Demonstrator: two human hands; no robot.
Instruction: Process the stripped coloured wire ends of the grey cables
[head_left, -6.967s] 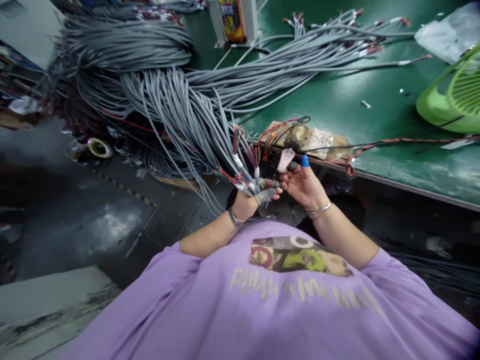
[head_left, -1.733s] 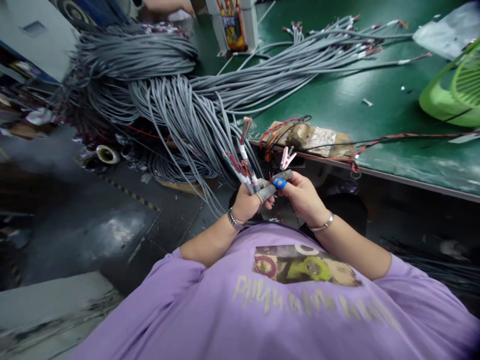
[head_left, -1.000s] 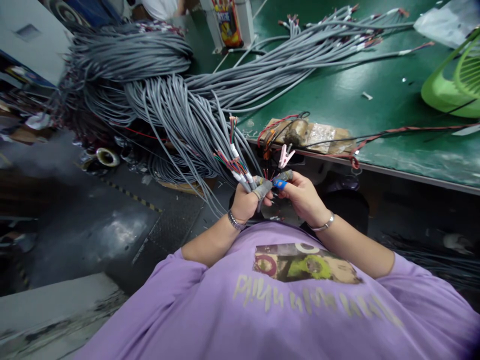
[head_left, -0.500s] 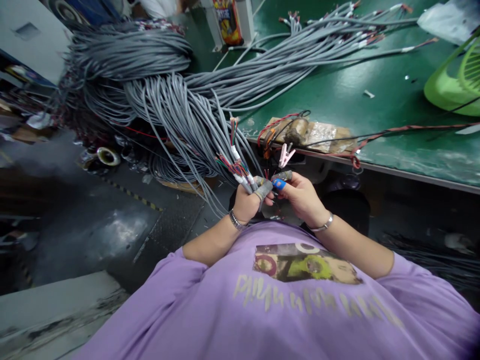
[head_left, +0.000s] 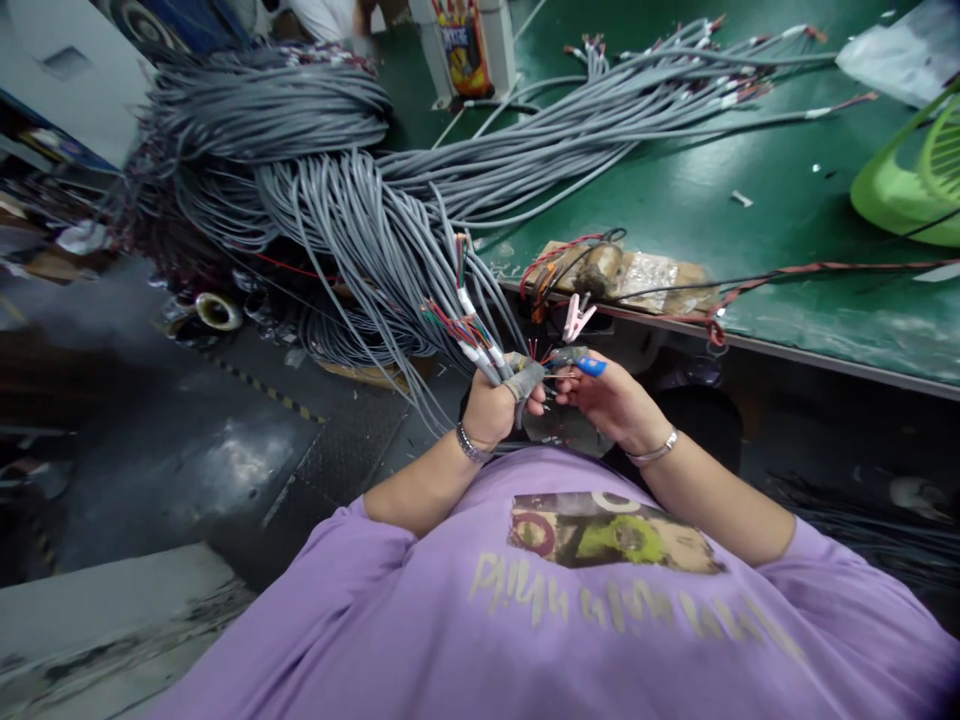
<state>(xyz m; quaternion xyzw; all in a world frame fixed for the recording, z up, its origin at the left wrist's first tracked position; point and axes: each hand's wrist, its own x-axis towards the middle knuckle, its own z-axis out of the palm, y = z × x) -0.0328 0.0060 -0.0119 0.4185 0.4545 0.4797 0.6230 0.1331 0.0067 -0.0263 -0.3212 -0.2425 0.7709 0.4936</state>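
Note:
My left hand [head_left: 495,402] is closed around several grey cables [head_left: 486,365], whose stripped ends fan out in thin coloured wires [head_left: 454,322] with white wrapping below them. Grey tape covers its thumb and forefinger. Close beside it, my right hand [head_left: 606,398] has blue tape on one digit and grey tape on another. Its fingertips pinch thin wires [head_left: 551,376] that stick out from the left hand's grip; their exact number is too small to tell. Just above the right hand, a pink clip [head_left: 577,318] hangs at the bench edge.
A thick bundle of grey cables [head_left: 360,215] hangs over the left end of the green bench [head_left: 795,200]. More cables [head_left: 585,125] lie across it. A taped block [head_left: 637,275] with red and black leads sits at the edge. A green basket [head_left: 900,190] stands at right.
My right hand has shifted slightly right, away from the left hand, and its blue-taped digit has lifted and turned outward. The left hand keeps its hold on the cables.

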